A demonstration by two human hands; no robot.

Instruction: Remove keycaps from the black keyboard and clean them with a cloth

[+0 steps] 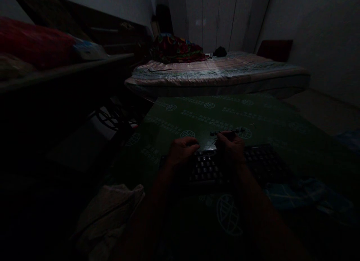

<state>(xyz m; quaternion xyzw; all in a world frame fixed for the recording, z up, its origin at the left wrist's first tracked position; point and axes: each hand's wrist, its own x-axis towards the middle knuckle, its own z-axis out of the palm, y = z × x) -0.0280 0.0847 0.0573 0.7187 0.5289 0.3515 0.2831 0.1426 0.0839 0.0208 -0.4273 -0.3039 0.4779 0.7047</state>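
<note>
A black keyboard [208, 169] lies on a green table, its keys lit faintly in the middle and lost in shadow at the right. Over its far left corner is my left hand [182, 148], fingers curled and thumb close to the fingertips; what they hold, if anything, is too dark to see. My right hand [230, 144] is closed in a pinch above the keyboard's far edge. A thin something shows below its fingertips, too dim to name. Small dark pieces [213, 133] lie in a row on the table just beyond the right hand.
The green tabletop [157, 129] bears printed white globes. A pale cloth [112, 201] lies at the near left, a blue checked cloth [306, 195] at the near right. A small thin object [252, 124] rests farther back. Behind stands a bed [219, 71]; a cluttered shelf [118, 58] is at left.
</note>
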